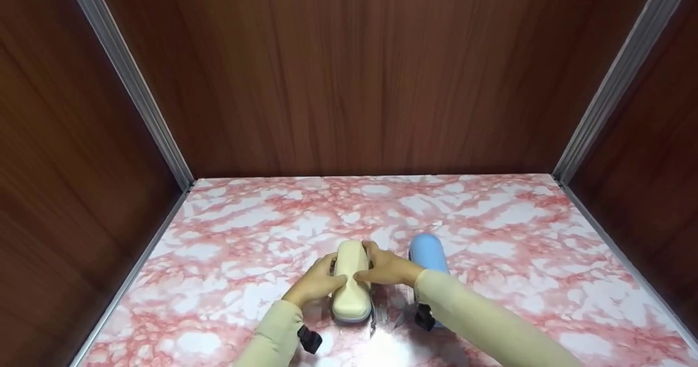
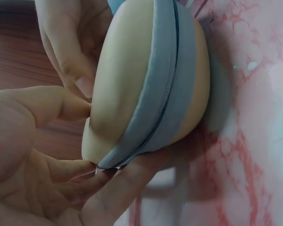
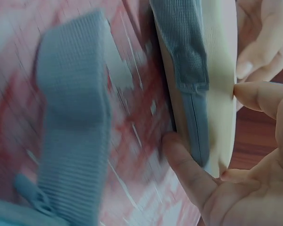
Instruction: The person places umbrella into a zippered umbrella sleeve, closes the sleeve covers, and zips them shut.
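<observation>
A pale yellow zip case, long with rounded ends, stands lengthwise near the front of the table between both hands. My left hand grips its left side, thumb on top and fingers low on the side. From the right, my right hand grips it the same way, the two thumbs almost meeting. A grey zipper band runs round the case and looks closed in the left wrist view. In the right wrist view, a grey ribbed strap covers part of the zip beside my right fingers.
Just right of the yellow case lies a similar blue case, partly hidden by the right forearm. A grey ribbed strap stands out beside it in the right wrist view. Brown wood-grain panels enclose the red-and-white marbled table.
</observation>
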`<state>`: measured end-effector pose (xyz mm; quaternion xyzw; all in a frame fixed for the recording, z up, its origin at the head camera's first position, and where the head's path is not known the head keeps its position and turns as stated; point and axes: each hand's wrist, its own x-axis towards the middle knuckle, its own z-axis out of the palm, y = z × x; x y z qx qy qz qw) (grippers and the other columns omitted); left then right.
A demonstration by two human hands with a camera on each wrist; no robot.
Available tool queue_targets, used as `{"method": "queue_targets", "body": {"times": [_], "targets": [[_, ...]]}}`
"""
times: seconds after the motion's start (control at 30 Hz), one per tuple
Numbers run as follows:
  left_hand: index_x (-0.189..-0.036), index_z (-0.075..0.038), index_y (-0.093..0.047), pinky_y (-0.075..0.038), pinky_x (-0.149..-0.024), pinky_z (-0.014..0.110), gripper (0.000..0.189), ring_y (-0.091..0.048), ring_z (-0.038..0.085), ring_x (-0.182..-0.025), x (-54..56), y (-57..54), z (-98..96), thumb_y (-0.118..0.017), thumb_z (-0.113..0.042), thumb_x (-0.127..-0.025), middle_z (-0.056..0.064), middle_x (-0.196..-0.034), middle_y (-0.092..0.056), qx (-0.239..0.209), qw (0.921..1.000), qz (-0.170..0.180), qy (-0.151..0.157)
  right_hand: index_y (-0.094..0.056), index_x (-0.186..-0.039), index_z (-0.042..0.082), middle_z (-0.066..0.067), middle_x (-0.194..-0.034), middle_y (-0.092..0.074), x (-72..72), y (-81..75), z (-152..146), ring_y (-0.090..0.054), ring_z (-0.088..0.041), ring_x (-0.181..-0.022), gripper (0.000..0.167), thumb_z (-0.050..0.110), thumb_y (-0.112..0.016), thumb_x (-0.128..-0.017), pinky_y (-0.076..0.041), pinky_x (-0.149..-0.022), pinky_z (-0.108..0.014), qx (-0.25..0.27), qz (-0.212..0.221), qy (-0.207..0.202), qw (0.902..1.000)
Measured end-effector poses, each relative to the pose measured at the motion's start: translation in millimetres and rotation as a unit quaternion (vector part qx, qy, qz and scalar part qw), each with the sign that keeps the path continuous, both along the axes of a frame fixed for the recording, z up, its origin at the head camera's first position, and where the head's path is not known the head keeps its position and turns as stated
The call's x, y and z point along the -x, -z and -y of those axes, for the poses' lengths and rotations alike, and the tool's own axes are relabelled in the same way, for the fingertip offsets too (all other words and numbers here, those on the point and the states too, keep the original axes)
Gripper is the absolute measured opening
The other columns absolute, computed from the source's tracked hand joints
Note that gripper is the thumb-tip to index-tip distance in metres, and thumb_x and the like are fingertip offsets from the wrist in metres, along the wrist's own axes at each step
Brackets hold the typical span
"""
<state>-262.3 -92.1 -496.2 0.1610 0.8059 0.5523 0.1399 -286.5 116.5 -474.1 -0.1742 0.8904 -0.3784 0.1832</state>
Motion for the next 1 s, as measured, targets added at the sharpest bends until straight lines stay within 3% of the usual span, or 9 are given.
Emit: {"method": "queue_targets", "body": {"times": [0.17, 0.33, 0.63, 1.0], "targets": [[-0.151, 0.005, -0.032, -0.039, -0.106, 0.057, 0.069, -0.042, 0.041, -0.131, 0.6, 0.3, 1.4, -0.062, -0.016, -0.093, 0.026, -0.148, -0.037, 0.02, 0.9996, 0.015, -0.012, -0.014, -0.154, -0.01, -0.033, -0.138, -0.049, -7.3, 4.6, -1, -0.051, -0.038, -0.126, 0.097, 0.025, -0.075, -0.087, -0.039, -0.108, -0.051, 0.046, 0.006, -0.011, 0.9989], [-0.15, 0.008, -0.033, -0.039, -0.107, 0.055, 0.068, -0.044, 0.04, -0.131, 1.9, -0.4, 1.1, -0.062, -0.014, -0.092, 0.027, -0.145, -0.042, 0.024, 0.9996, -0.001, -0.015, -0.013, -0.154, -0.01, -0.034, -0.139, -0.047, -10.7, 8.3, 0, -0.051, -0.038, -0.126, 0.102, 0.028, -0.077, -0.085, -0.039, -0.109, -0.05, 0.062, 0.001, -0.016, 0.998], [-0.15, 0.006, -0.033, -0.042, -0.104, 0.054, 0.07, -0.045, 0.041, -0.13, 2.2, -0.3, 0.9, -0.065, -0.015, -0.091, 0.027, -0.146, -0.041, 0.029, 0.9993, 0.001, -0.022, -0.016, -0.155, -0.008, -0.032, -0.14, -0.047, -14.0, 13.8, 0, -0.053, -0.035, -0.123, 0.108, 0.033, -0.082, -0.08, -0.039, -0.108, -0.049, 0.07, -0.009, -0.001, 0.9975], [-0.15, 0.001, -0.032, -0.05, -0.096, 0.053, 0.073, -0.04, 0.043, -0.133, 12.3, -0.2, 4.5, -0.067, -0.018, -0.09, 0.023, -0.15, -0.034, 0.0, 0.9988, 0.046, -0.017, -0.019, -0.154, -0.009, -0.03, -0.137, -0.052, -17.3, 15.0, 0, -0.055, -0.034, -0.121, 0.104, 0.034, -0.08, -0.082, -0.042, -0.105, -0.049, 0.062, -0.025, 0.003, 0.9977]]}}
